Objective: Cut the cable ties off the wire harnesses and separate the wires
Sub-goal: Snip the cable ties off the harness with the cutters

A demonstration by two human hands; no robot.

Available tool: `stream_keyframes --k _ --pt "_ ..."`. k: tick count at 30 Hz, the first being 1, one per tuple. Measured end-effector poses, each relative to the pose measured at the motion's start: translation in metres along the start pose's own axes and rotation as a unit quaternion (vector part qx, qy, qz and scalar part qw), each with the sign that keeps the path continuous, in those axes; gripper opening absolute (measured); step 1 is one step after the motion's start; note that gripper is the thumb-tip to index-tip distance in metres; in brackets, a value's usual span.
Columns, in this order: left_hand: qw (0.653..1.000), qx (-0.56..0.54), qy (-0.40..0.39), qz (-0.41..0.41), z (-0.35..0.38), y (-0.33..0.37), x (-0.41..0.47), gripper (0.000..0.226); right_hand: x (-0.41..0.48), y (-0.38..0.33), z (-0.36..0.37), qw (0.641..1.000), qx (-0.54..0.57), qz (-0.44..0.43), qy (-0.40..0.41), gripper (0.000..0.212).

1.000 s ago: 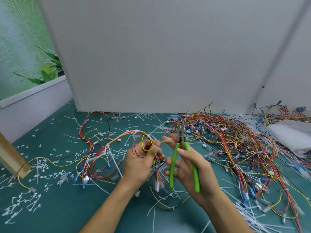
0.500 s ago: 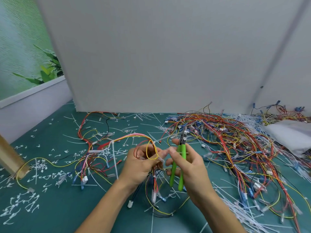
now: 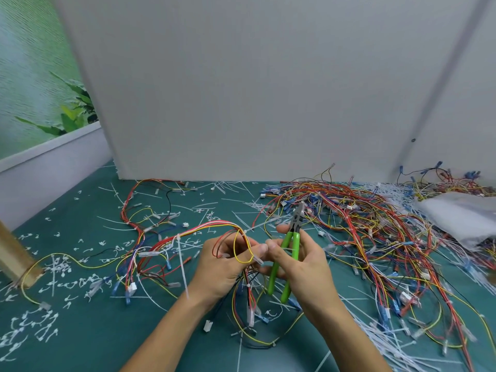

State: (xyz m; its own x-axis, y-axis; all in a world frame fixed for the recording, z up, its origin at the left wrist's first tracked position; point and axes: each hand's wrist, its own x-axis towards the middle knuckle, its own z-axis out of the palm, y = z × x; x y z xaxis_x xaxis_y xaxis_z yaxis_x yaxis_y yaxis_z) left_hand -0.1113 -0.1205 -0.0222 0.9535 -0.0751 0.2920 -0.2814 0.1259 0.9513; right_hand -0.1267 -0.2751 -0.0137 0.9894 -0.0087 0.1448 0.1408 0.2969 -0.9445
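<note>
Head view:
- Wire harness [image 3: 204, 229] being held above counter [image 3: 80, 331] by left grip [image 3: 225, 264]. Fingers being curled round bundle, yellow loop [image 3: 243, 253] being draped over them.
- Green-handled cutters [image 3: 288, 253] being held upright in right grip [image 3: 303, 267]. Handles being squeezed close together, nose being pointed away from person.
- Thumb tips of both grips being kept just beside each other.
- Loose wire pile [image 3: 362, 224] being spread over counter at right, cut tie scraps [image 3: 53, 267] at left.

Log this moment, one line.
left hand: grips wire harness | right hand: holds green-handled cutters | cutters: tips up, not cutting
</note>
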Motion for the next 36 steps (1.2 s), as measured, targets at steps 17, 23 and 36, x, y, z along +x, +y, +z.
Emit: stream_keyframes --k 17,23,36 --pt "0.997 -0.049 -0.046 -0.026 0.003 0.002 -0.005 0.024 0.001 0.002 -0.005 0.994 -0.097 -0.039 0.017 0.014" --pt "0.997 -0.057 -0.046 -0.03 0.005 0.002 -0.005 0.027 0.005 -0.001 -0.01 0.995 -0.084 -0.039 0.038 0.012" --pt "0.991 -0.105 0.056 -0.055 -0.001 -0.004 0.005 0.027 0.018 -0.016 -0.025 0.903 0.332 0.265 0.069 0.019"
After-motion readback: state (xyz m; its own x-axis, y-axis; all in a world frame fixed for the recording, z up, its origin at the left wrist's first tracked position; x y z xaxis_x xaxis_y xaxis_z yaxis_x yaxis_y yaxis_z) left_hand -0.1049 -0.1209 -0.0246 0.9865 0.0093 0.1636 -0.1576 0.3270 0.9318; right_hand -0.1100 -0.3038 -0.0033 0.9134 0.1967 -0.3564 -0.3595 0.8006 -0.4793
